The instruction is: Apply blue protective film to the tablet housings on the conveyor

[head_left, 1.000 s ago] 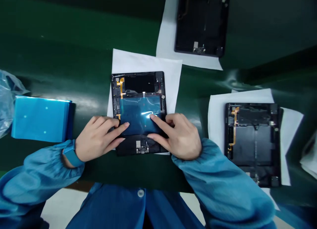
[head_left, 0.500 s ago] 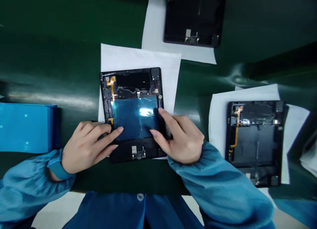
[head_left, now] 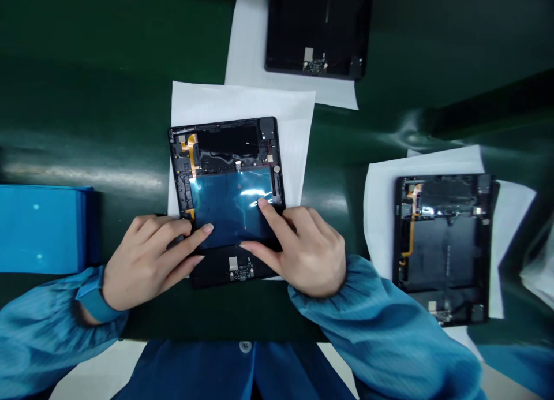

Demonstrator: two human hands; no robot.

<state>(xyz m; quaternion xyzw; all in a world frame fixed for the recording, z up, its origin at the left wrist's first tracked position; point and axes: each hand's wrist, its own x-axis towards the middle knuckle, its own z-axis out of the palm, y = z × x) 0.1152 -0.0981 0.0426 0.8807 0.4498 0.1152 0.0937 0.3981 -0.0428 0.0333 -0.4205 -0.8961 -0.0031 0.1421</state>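
Observation:
An opened tablet (head_left: 229,140) with bare inner parts lies slightly tilted on a white sheet in front of me. Blue film (head_left: 220,206) covers its middle, reflecting light. My left hand (head_left: 151,255) rests at the tablet's lower left; its index fingertip touches the film, its thumb lies below, and the other fingers bend at the edge. Over the right side, my right hand (head_left: 307,247) has index finger and thumb spread on the film, with the remaining fingers curled. Near the tablet's bottom, a small circuit board (head_left: 242,270) shows.
To the right, another opened tablet (head_left: 445,250) lies on white sheets (head_left: 378,215). A third tablet (head_left: 318,30) sits at the top on its own sheet (head_left: 246,48). At left is a stack of blue sheets (head_left: 41,230). All lie on a green table surface (head_left: 108,134).
My right hand has moved left and a little down, its index finger shifting from the tablet's right edge onto the film. The left hand stays in place on the tablet.

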